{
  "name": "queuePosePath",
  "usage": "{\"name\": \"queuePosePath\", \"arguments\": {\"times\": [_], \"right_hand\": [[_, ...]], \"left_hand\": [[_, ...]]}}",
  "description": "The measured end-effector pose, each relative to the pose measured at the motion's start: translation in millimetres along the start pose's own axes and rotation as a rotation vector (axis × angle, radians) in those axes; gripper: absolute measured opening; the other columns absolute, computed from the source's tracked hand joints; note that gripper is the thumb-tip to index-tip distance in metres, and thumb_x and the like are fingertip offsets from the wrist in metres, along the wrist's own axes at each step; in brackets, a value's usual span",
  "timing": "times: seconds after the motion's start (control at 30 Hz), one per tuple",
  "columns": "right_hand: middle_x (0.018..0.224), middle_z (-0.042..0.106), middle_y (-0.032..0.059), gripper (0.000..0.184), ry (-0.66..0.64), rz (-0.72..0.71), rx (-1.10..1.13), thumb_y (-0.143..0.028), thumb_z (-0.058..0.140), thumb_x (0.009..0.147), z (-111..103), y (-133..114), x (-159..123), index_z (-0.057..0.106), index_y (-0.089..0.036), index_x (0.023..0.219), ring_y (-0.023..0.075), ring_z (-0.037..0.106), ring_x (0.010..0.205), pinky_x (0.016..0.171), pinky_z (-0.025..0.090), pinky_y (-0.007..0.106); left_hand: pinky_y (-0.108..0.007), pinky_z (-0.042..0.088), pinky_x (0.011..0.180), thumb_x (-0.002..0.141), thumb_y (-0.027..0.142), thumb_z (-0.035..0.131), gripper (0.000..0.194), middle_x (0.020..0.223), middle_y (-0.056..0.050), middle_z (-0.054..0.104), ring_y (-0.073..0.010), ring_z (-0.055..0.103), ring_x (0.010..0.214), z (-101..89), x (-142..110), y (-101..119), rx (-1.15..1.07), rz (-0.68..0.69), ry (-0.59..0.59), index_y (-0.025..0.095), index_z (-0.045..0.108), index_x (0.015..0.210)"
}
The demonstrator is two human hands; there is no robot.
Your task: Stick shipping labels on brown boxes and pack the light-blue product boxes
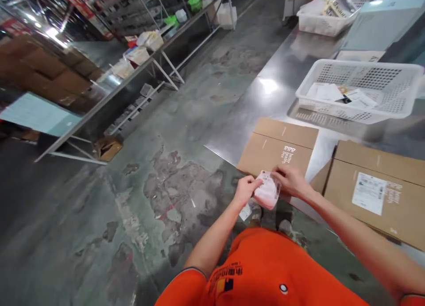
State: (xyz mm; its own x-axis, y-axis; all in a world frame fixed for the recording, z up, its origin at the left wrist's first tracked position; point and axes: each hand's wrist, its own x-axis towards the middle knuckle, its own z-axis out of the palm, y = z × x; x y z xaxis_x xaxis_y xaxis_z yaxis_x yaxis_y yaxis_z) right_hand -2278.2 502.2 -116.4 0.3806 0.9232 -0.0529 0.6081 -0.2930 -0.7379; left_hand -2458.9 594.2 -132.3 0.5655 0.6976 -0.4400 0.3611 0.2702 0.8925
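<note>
The steel desk (265,106) carries a white plastic basket (358,91) and two flat cardboard boxes (375,191). Over the concrete floor (172,195), just off the desk's edge, my left hand (245,191) and right hand (290,182) come together, pinching a small clear plastic bag (267,190).

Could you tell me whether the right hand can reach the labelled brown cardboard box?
Probably yes: the right hand lies close to the labelled brown cardboard box with nothing standing between, though it is holding a clear plastic bag.
</note>
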Motion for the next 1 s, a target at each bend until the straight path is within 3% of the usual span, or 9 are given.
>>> {"name": "queuePosePath", "arguments": {"times": [0.1,0.3,0.5,0.6,0.67,0.73,0.8,0.87,1.0], "right_hand": [[0.092,0.069,0.0123,0.028,0.174,0.041,-0.224,-0.032,0.042,0.093,-9,21,44,0.064,-0.015,0.093,0.0236,0.061,0.086,0.078,0.049,0.037],[0.119,0.062,0.0233,0.047,0.21,0.075,-0.466,-0.042,0.066,0.083,-22,38,85,0.063,-0.012,0.12,0.0422,0.053,0.109,0.093,0.04,0.062],[0.147,0.044,0.026,0.056,0.181,-0.018,-0.509,-0.04,0.039,0.098,44,4,70,0.051,-0.001,0.137,0.0394,0.036,0.139,0.115,0.025,0.057],[0.154,0.037,0.0216,0.065,0.011,-0.272,-0.508,-0.046,0.047,0.095,79,-8,38,0.044,-0.006,0.145,0.038,0.024,0.146,0.12,0.015,0.058],[0.153,0.041,0.0166,0.058,-0.033,-0.38,-0.477,-0.044,0.044,0.096,79,-1,13,0.045,-0.012,0.146,0.0337,0.027,0.147,0.12,0.018,0.055],[0.151,0.043,0.0175,0.055,0.162,-0.178,-0.443,-0.041,0.041,0.097,59,19,-7,0.046,-0.014,0.144,0.0348,0.03,0.144,0.117,0.023,0.057],[0.144,0.048,0.0234,0.057,0.415,0.214,-0.36,-0.042,0.043,0.095,31,44,-18,0.047,-0.011,0.142,0.0385,0.042,0.134,0.11,0.034,0.058],[0.133,0.053,0.0249,0.062,0.487,0.492,-0.212,-0.044,0.048,0.091,8,64,-23,0.046,-0.009,0.141,0.0368,0.055,0.117,0.1,0.044,0.054],[0.122,0.058,0.0227,0.069,0.482,0.598,0.043,-0.042,0.056,0.084,-4,78,-31,0.043,-0.006,0.142,0.0316,0.06,0.104,0.095,0.048,0.046]], "left_hand": [[-0.022,0.028,0.051,0.06,0.049,0.076,0.039,0.053,0.006,0.048,-0.0075,0.04,0.053,-17.5,5,-24,-0.001,-0.139,-0.075,0.017,0.054,0.058],[-0.027,0.042,0.058,0.055,0.044,0.081,0.04,0.065,-0.005,0.068,-0.0149,0.057,0.06,-72.3,-25,-61,-0.026,-0.278,-0.185,0.009,0.073,0.072],[-0.03,0.052,0.068,0.065,0.05,0.073,0.041,0.075,-0.006,0.073,-0.0182,0.064,0.07,-98.6,5,-56,-0.116,-0.083,0.144,0.012,0.075,0.08],[-0.032,0.054,0.075,0.07,0.051,0.069,0.046,0.091,-0.007,0.075,-0.0198,0.067,0.081,-87.9,32,-54,-0.109,-0.032,0.145,0.013,0.075,0.094],[-0.034,0.054,0.086,0.072,0.047,0.07,0.043,0.104,-0.009,0.075,-0.0226,0.068,0.096,-80.4,38,-54,-0.076,0.018,0.127,0.014,0.075,0.098],[-0.036,0.049,0.1,0.072,0.042,0.071,0.037,0.118,-0.01,0.072,-0.0255,0.064,0.113,-75.5,34,-55,-0.037,0.067,0.106,0.015,0.076,0.097],[-0.036,0.043,0.109,0.074,0.038,0.069,0.033,0.135,-0.011,0.064,-0.0274,0.056,0.128,-72.3,25,-56,0.046,0.139,0.086,0.016,0.077,0.097],[-0.033,0.039,0.112,0.078,0.036,0.064,0.03,0.153,-0.012,0.047,-0.0275,0.048,0.138,-68.7,11,-59,0.178,0.215,0.062,0.017,0.078,0.097],[-0.034,0.042,0.11,0.087,0.035,0.054,0.03,0.162,-0.011,0.031,-0.0278,0.044,0.141,-54.6,-22,-66,0.388,0.278,0.013,0.018,0.077,0.095]]}}
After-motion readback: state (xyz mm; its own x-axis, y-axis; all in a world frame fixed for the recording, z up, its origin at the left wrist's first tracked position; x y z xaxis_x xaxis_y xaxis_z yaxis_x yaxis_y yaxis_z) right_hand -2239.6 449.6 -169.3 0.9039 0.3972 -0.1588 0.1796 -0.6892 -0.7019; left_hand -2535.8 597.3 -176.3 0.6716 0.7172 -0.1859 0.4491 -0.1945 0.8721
